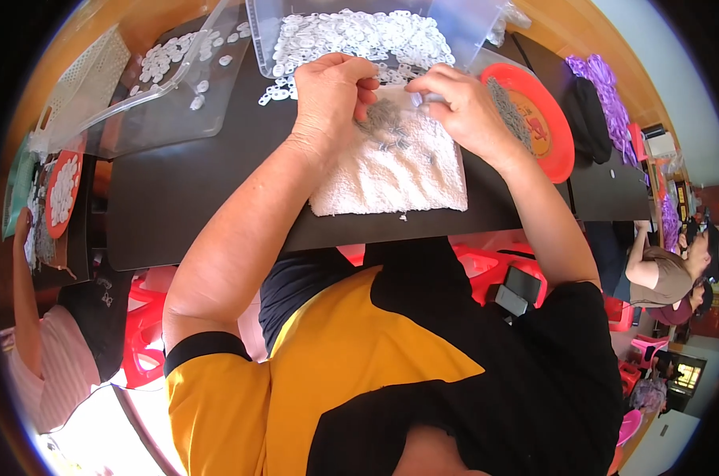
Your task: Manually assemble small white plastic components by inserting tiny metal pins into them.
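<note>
Dark tabletop (185,198) carries a white towel (399,178). On the towel's far end lies a heap of small grey metal clips (385,120): light, stiff, easily scattered, best pinched singly by the edges. Left hand (331,87) rests curled on the heap; right hand (458,107) pinches one small pale piece just beside it.

Bright daylight, glare lower left, fisheye bending and dark corners
</note>
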### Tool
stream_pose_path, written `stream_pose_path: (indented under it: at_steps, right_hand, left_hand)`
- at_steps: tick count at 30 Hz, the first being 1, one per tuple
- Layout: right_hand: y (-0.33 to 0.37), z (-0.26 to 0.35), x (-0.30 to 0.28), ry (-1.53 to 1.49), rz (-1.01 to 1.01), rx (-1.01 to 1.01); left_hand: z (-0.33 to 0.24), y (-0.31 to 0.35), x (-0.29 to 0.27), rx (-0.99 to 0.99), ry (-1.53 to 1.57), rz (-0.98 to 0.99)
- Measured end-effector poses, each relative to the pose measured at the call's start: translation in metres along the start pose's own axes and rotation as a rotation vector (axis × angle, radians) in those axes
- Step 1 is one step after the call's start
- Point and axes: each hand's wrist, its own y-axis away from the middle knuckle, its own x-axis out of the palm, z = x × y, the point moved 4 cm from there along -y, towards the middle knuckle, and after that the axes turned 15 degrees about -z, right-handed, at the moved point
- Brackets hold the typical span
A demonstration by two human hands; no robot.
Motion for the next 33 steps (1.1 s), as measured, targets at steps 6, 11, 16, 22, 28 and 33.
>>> stream_pose_path:
  at_steps: [6,11,16,22,28,33]
  right_hand:
    - [-0.005,-0.009,-0.018,0.056,-0.189,0.109]
    - [-0.001,0.01,0.005,0.522,0.012,-0.059]
    - [0.001,0.016,0.01,0.47,0.067,-0.089]
    - [-0.002,0.02,0.003,0.291,0.048,-0.139]
    - [0.011,0.011,-0.01,0.181,0.022,-0.297]
    - [0.008,0.014,-0.014,0.428,-0.034,-0.175]
  left_hand:
    - [-0.001,0.0,0.0,0.018,-0.04,0.036]
    - [0.001,-0.004,0.0,0.036,-0.042,0.059]
    - [0.0,-0.002,0.003,0.046,-0.016,0.082]
    - [-0.004,-0.001,0.002,0.049,0.044,0.082]
    - [-0.005,-0.001,0.003,0.044,0.047,0.065]
    - [-0.004,0.0,0.0,0.053,0.009,0.079]
